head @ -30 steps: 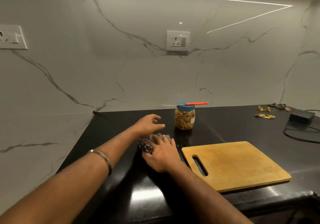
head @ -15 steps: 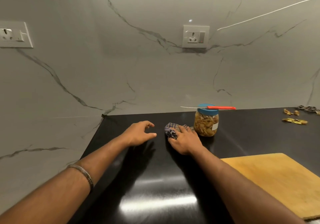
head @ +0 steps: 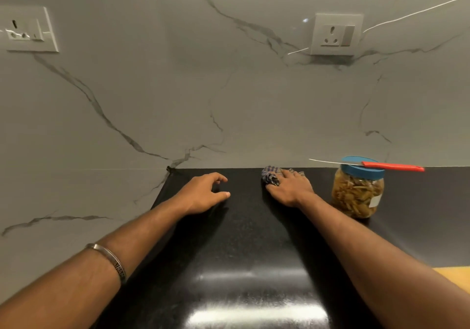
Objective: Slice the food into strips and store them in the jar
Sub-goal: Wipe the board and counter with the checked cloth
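A clear jar (head: 357, 196) with a blue lid stands on the black counter at the right, filled with yellowish food strips. A knife with a red handle (head: 393, 167) lies flat across the lid, its blade pointing left. My right hand (head: 290, 188) presses a checked cloth (head: 270, 177) against the counter close to the back wall, left of the jar. My left hand (head: 203, 193) hovers over the counter with loosely curled fingers and holds nothing.
The black counter (head: 241, 252) ends at the marble wall behind and on the left. A corner of the wooden cutting board (head: 455, 276) shows at the right edge. Two wall sockets (head: 334, 34) sit above, the other socket (head: 25, 29) at the far left.
My right hand has pushed the cloth away from me across the counter toward the back wall. The view has swung left, so the board and scraps have slid out of sight.
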